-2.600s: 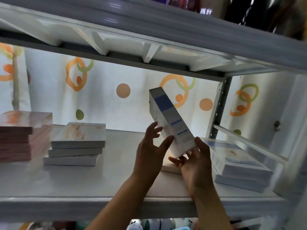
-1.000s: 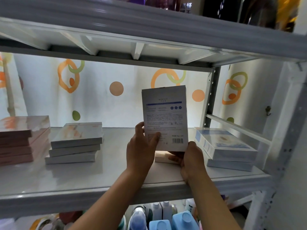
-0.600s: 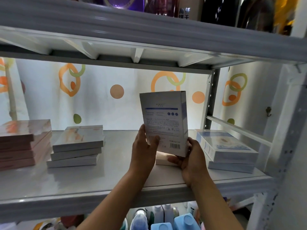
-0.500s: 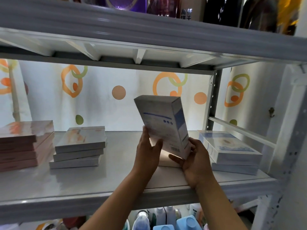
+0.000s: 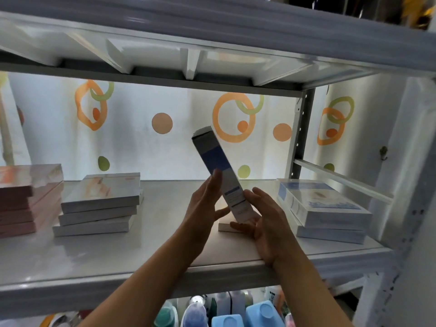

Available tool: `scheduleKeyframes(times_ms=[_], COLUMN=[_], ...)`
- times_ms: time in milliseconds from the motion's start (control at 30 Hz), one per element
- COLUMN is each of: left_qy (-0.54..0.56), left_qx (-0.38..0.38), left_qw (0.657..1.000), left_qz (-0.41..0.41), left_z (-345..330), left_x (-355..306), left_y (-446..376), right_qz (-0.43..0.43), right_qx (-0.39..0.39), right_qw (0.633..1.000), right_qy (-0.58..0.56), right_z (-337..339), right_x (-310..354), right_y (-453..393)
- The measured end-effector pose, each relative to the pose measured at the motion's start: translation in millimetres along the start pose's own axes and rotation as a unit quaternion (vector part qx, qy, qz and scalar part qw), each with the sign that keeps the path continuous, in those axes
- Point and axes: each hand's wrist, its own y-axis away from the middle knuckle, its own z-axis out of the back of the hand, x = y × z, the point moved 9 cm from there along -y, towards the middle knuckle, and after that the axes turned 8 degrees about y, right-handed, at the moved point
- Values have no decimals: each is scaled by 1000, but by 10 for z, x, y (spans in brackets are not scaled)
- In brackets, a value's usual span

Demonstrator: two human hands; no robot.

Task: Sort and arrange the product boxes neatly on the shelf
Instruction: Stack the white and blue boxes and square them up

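Two hands (image 5: pixel 236 215) on tilted box (image 5: pixel 220 175), over shelf (image 5: pixel 94 256)

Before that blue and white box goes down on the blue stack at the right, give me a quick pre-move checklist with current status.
1. Box held: ok. The blue and white box sits between the left hand and right hand.
2. Box level: not ok, it stands tilted, top leaning left.
3. Target matches: ok, the blue stack has similar blue and white print.
4. Stack squared: not ok, its top box is skewed against the lower one.
5. Path to stack: ok, nothing stands between them.
6. Flat box beneath the hands: cannot tell its type, mostly hidden.
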Motion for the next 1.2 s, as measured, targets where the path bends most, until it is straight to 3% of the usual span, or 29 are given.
scheduleKeyframes(times_ms=[133,367,467,567,700,967,1067,1200], left_qy=[-22,32,-15,-77,-132,-177,-315,-391], left_qx=[-23,-73,-101,-138,-175,-192,-164,-134], left_qw=[999,997,995,987,973,941,909,890], left_qz=[-18,26,11,-3,74,215,216,191], left_z=[100,431,596,764,974,969,939,942], left_x=[-70,-204,-461,-743,-885,-599,-563,-425], left_y=[18,137,172,219,242,263,253,267], right_qz=[33,54,74,95,101,96,109,118], right_qx=[-17,-17,-24,22,64,-48,-87,-106], right_qw=[996,982,967,963,949,921,908,886], right_qy=[83,179,244,252,293,375,395,435], right_z=[15,-51,-153,-411,-657,-499,-379,-293], right_x=[7,86,191,260,181,110,164,183], right_y=[-37,15,64,161,300,394,459,465])
